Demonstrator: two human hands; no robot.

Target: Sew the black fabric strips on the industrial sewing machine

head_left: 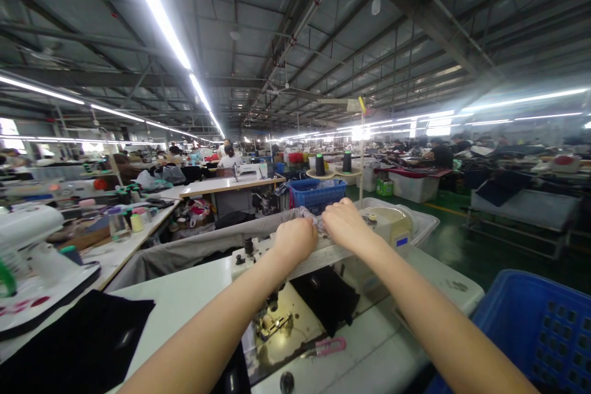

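Note:
My left hand (295, 239) and my right hand (346, 225) reach over the top of a sewing machine (323, 255). Both are closed in fists, close together. A grey cloth (184, 249) runs along behind the machine table and rises to my hands, with a crumpled bit showing between them; my fingertips are partly hidden. Below the machine arm, black fabric (330, 298) lies on the bed beside the needle area. Thread snips with a pink handle (330, 346) rest in front. More black fabric (78, 341) is spread at the left.
A blue basket (540, 332) stands at the right, and another blue crate (318, 194) is beyond the machine. Dark thread cones (320, 164) sit on a stand. Another machine (32, 252) occupies the left table. Several people work farther back.

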